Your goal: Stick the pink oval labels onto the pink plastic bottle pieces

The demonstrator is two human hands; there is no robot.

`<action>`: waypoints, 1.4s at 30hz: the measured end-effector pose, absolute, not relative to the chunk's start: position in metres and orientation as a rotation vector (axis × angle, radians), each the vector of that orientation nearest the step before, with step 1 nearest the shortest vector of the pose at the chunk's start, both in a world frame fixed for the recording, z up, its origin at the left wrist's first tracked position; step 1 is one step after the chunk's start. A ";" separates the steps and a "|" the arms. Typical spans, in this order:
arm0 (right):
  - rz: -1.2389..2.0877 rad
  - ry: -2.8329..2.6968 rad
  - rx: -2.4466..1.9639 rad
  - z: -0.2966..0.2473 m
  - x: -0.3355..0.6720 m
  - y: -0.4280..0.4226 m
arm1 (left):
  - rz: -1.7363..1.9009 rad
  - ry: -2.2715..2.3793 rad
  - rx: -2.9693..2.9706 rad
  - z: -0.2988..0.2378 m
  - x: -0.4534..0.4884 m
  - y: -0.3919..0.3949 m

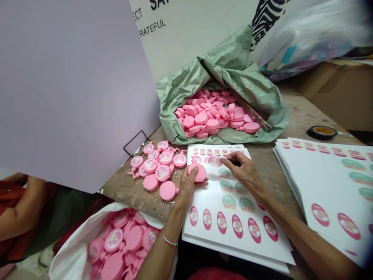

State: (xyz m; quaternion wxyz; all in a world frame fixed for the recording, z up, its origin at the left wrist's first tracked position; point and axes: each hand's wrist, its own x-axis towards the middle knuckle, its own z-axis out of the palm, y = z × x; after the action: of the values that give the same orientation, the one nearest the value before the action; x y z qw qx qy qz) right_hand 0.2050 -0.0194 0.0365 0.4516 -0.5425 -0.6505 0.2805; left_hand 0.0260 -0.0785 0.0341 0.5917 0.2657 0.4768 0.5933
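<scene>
My left hand (186, 186) is closed round a plain pink plastic case (197, 172) and holds it on the sticker sheet (230, 217). My right hand (243, 169) pinches at a round sticker near the top of that sheet, fingertips together by the pink sticker (215, 160). The sheet carries rows of pink oval and green stickers. Just left of my left hand lies a small pile of pink cases (159, 165), most with stickers on them and two plain ones at the front.
A green bag (233, 74) full of plain pink cases stands behind the sheet. A white bag (72, 252) of stickered cases sits at lower left. More sticker sheets (329, 182) are stacked at right, with a tape roll (322, 132) beyond. Another person's arm (17, 217) is at far left.
</scene>
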 end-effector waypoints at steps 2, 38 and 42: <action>0.784 -1.607 -1.319 0.051 0.204 -0.025 | 1.389 1.070 0.565 0.041 0.029 -0.080; 0.881 -1.806 -1.145 0.078 0.183 -0.048 | 1.334 0.993 0.522 0.067 0.034 -0.089; 0.878 -1.811 -1.146 0.079 0.182 -0.048 | 1.329 0.993 0.518 0.067 0.034 -0.088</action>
State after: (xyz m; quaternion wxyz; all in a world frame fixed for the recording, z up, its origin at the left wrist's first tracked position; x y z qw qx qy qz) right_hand 0.1823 -0.0476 0.0795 0.4011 -0.4532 -0.7164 0.3472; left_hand 0.0337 -0.0880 0.0673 0.6456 0.2276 0.4364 0.5839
